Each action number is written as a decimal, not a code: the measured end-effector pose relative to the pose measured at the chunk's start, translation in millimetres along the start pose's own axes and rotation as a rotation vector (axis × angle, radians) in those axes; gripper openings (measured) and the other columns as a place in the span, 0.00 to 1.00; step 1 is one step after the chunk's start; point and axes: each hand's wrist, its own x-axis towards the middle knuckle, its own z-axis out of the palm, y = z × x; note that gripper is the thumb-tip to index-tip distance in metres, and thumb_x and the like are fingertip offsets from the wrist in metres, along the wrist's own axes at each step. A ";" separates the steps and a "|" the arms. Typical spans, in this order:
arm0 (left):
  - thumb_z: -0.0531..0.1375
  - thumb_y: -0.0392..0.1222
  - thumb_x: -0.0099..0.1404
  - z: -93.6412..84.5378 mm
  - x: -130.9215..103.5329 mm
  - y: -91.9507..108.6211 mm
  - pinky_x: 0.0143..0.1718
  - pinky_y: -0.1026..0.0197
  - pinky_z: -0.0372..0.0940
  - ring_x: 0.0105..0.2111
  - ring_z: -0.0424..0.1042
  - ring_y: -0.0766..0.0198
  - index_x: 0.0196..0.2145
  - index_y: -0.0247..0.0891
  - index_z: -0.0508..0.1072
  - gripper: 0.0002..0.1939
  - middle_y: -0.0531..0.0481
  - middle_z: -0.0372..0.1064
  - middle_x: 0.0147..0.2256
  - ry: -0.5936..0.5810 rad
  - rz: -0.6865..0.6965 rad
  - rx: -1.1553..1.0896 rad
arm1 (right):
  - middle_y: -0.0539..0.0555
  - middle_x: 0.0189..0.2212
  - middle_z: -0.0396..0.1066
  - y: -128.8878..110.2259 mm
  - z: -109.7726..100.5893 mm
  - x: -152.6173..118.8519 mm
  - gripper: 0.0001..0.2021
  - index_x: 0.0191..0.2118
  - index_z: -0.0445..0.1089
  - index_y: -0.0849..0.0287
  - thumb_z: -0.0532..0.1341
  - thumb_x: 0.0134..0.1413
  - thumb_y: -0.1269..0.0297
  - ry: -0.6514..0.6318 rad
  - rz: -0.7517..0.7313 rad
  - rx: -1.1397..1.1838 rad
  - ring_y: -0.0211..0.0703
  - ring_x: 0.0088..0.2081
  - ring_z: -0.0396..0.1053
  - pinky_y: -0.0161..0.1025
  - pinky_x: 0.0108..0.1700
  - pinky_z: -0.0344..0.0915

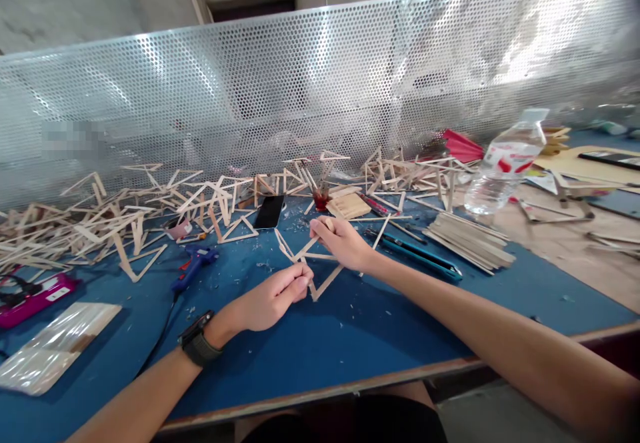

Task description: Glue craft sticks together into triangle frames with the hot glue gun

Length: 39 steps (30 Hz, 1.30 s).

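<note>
My left hand [280, 296], with a dark watch on its wrist, is closed, its fingers pinched near the lower end of a wooden stick [309, 246]. My right hand [343, 241] is closed around the upper end of the same stick. Under and between both hands lies a frame of joined wooden sticks [327, 284], with a pointed corner toward me; my hands hide part of it. A blue glue gun [195, 266] rests to the left of my left hand. Right of my right hand are a teal cutter [423, 256] and a stack of flat sticks [467, 243].
Piles of stick triangles [45, 229] line the back, before a perforated metal screen [280, 89]. A black phone [269, 212] lies behind my hands. A water bottle [505, 163] stands at right. A pink power strip [40, 299] and a plastic packet [57, 346] lie at left.
</note>
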 end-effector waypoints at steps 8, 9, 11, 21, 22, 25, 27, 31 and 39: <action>0.42 0.52 0.79 1.9 3.9 -7.6 0.38 0.59 0.63 0.29 0.60 0.64 0.34 0.40 0.60 0.19 0.52 0.59 0.29 0.127 -0.013 -0.065 | 0.47 0.25 0.61 1.6 -2.8 2.2 0.24 0.30 0.68 0.57 0.52 0.68 0.44 0.033 -0.049 -0.051 0.37 0.27 0.57 0.36 0.31 0.56; 0.42 0.53 0.79 1.7 5.0 -9.5 0.36 0.59 0.62 0.28 0.59 0.64 0.32 0.40 0.60 0.20 0.53 0.58 0.28 0.146 -0.013 -0.054 | 0.48 0.27 0.63 1.6 -2.5 2.3 0.24 0.30 0.68 0.58 0.52 0.68 0.44 0.038 -0.056 -0.049 0.37 0.28 0.58 0.36 0.32 0.57; 0.43 0.53 0.78 0.8 6.9 -13.1 0.32 0.61 0.58 0.27 0.57 0.66 0.29 0.39 0.59 0.23 0.54 0.57 0.27 0.175 -0.003 0.003 | 0.49 0.28 0.65 1.1 -2.6 2.3 0.24 0.30 0.67 0.58 0.52 0.68 0.44 0.052 -0.065 -0.044 0.38 0.30 0.60 0.36 0.34 0.59; 0.57 0.54 0.73 -11.0 10.9 -19.2 0.29 0.62 0.59 0.26 0.68 0.65 0.26 0.38 0.74 0.22 0.51 0.72 0.26 0.470 0.007 0.429 | 0.46 0.22 0.54 -3.5 -12.3 4.7 0.25 0.31 0.67 0.57 0.50 0.68 0.41 0.109 -0.056 -0.069 0.37 0.25 0.54 0.37 0.29 0.54; 0.58 0.53 0.72 -11.9 11.1 -20.6 0.29 0.62 0.60 0.28 0.70 0.64 0.28 0.38 0.76 0.20 0.50 0.75 0.29 0.490 0.020 0.445 | 0.46 0.22 0.54 -3.3 -12.6 5.2 0.25 0.31 0.67 0.57 0.50 0.68 0.41 0.118 -0.061 -0.071 0.37 0.25 0.54 0.37 0.29 0.54; 0.61 0.51 0.70 -13.3 11.3 -23.4 0.30 0.62 0.65 0.35 0.74 0.60 0.30 0.40 0.78 0.15 0.47 0.78 0.38 0.528 0.062 0.456 | 0.47 0.23 0.56 -3.2 -12.7 5.8 0.25 0.31 0.67 0.57 0.51 0.67 0.40 0.135 -0.068 -0.069 0.38 0.26 0.55 0.37 0.30 0.56; 0.61 0.51 0.70 -13.2 11.2 -23.4 0.30 0.62 0.66 0.36 0.75 0.61 0.31 0.40 0.77 0.14 0.47 0.77 0.40 0.540 0.070 0.455 | 0.48 0.25 0.59 -4.1 -12.6 5.6 0.25 0.31 0.67 0.57 0.51 0.67 0.41 0.142 -0.068 -0.058 0.38 0.27 0.57 0.37 0.31 0.57; 0.59 0.49 0.71 -13.1 11.0 -21.7 0.31 0.62 0.67 0.33 0.73 0.62 0.33 0.39 0.76 0.13 0.47 0.76 0.39 0.553 0.060 0.447 | 0.47 0.23 0.58 -6.3 -12.2 4.5 0.25 0.31 0.68 0.56 0.51 0.67 0.41 0.163 -0.052 -0.043 0.38 0.26 0.56 0.37 0.30 0.56; 0.56 0.46 0.74 -15.7 11.7 -23.1 0.33 0.62 0.70 0.39 0.75 0.60 0.37 0.38 0.78 0.13 0.44 0.75 0.44 0.573 0.064 0.439 | 0.44 0.19 0.53 -8.4 -9.6 2.7 0.24 0.32 0.66 0.55 0.52 0.68 0.40 0.167 -0.028 0.026 0.37 0.23 0.51 0.38 0.26 0.50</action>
